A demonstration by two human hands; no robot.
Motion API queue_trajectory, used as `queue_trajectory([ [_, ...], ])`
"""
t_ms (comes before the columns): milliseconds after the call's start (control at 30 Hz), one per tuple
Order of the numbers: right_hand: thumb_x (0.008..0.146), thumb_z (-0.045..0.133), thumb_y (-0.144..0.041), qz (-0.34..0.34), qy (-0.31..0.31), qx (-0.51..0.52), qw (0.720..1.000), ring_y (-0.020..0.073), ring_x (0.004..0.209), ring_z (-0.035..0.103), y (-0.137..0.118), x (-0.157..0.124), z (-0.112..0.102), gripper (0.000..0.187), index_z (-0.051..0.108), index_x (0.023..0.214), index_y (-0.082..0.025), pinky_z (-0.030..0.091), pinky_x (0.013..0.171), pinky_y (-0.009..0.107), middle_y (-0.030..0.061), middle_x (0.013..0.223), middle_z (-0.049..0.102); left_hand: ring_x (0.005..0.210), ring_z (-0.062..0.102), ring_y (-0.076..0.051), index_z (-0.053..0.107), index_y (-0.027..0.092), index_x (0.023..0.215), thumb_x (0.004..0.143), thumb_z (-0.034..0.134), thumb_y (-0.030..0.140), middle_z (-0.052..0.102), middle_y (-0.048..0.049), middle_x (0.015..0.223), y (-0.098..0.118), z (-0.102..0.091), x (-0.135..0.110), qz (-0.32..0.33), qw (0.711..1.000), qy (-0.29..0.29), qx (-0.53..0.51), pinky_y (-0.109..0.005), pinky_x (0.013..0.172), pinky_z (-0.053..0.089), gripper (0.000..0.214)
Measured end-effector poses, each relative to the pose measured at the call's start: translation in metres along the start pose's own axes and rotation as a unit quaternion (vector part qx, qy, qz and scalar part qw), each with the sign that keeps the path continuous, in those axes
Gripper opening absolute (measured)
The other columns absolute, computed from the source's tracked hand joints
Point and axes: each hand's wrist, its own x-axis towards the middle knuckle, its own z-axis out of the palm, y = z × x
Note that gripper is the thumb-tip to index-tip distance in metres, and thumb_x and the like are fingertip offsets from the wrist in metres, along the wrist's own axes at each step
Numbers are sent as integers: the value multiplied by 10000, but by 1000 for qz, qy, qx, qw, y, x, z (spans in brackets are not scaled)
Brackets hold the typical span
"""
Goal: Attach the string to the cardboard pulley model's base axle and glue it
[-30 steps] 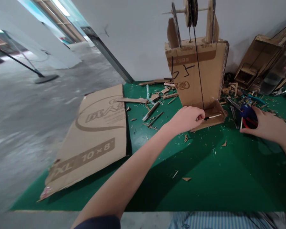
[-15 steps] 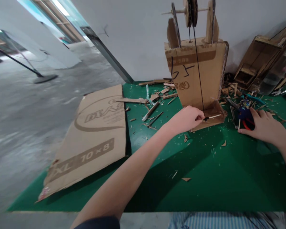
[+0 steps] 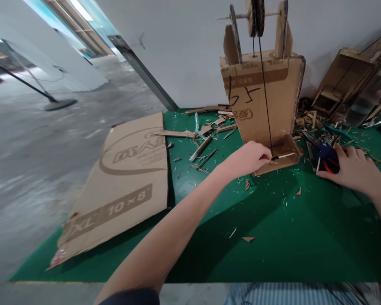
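One cardboard sheet reads "10×8".

Flat cardboard sheet on green mat; cardboard scraps near wall; lamp base on floor.

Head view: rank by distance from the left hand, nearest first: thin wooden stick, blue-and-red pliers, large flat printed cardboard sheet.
1. Thin wooden stick: pinched in the left hand, at the foot of the upright cardboard tower.
2. Blue-and-red pliers: to the right, under the right hand.
3. Large flat printed cardboard sheet: far left on the green mat.
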Motion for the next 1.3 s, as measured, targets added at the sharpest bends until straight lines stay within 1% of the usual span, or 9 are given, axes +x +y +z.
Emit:
queue_trajectory([
  [200, 778, 429, -820, -21, 99, -25, 995, 462, 1013, 548, -10, 0, -17, 966, 445, 1399, -80, 460, 761, 585, 292, 1123, 578, 855, 667, -159, 748, 158, 970, 899, 520, 150, 753, -49, 997, -1, 0, 1, -3, 1000, -4, -14, -281, 790, 468, 239],
  [300, 878, 458, -670, -79, 128, 20, 988, 411, 1072, 530, -24, 1, -32, 726, 503, 1353, -123, 440, 840, 542, 229, 1179, 583, 883, 671, -165, 748, 159, 974, 898, 529, 151, 752, -48, 1010, -2, 0, 1, -1, 1000, -5, -14, -286, 816, 470, 232],
  [433, 947, 478, -487, -191, 104, 79, 973, 302, 1011, 559, -51, 1, -43, 418, 621, 1174, -167, 446, 838, 439, 138, 1129, 636, 913, 672, -178, 746, 158, 987, 898, 529, 149, 750, -55, 1019, -2, 0, 1, 4, 1000, -3, -8, -300, 836, 472, 234],
  [567, 983, 445, -383, -233, 36, 125, 964, 237, 919, 619, -79, 2, -45, 331, 663, 1108, -168, 464, 753, 358, 96, 1027, 684, 892, 669, -173, 745, 155, 977, 896, 513, 140, 751, -53, 996, -2, 1, 1, 10, 1000, -4, -7, -304, 821, 473, 246],
  [700, 980, 412, -342, -178, -18, 90, 980, 226, 816, 680, -102, 6, -44, 356, 641, 1193, -173, 426, 581, 302, 89, 1036, 720, 887, 663, -172, 744, 158, 970, 884, 517, 142, 753, -46, 988, -3, 1, 2, 15, 1000, 1, -2, -300, 819, 469, 244],
  [800, 963, 405, -361, -123, -49, 60, 989, 235, 731, 691, -114, 9, -41, 361, 645, 1157, -175, 369, 514, 293, 102, 997, 739, 860, 657, -167, 744, 155, 960, 878, 511, 142, 753, -47, 972, -2, 1, 2, 18, 1000, 1, 7, -295, 804, 462, 247],
  [967, 937, 428, -420, -53, -66, 127, 988, 225, 636, 660, -126, 11, -29, 341, 630, 1078, -185, 298, 488, 291, 93, 804, 727, 824, 649, -162, 743, 164, 945, 877, 506, 157, 749, -47, 944, -1, 1, 2, 18, 1000, 5, 7, -290, 761, 456, 246],
  [1067, 912, 464, -413, -11, -59, 220, 974, 196, 587, 614, -128, 14, -19, 286, 638, 1001, -203, 279, 493, 281, 46, 676, 673, 831, 645, -170, 740, 165, 948, 882, 502, 162, 749, -48, 938, -1, 1, 1, 14, 1000, 8, 12, -294, 761, 451, 247],
  [1300, 862, 508, -393, 13, -57, 435, 899, 160, 542, 536, -126, 21, -3, 322, 695, 1069, -232, 365, 550, 274, -26, 573, 561, 778, 633, -155, 737, 155, 920, 889, 503, 162, 746, -53, 920, 2, 1, 1, 6, 1000, 3, 14, -275, 713, 436, 236],
])
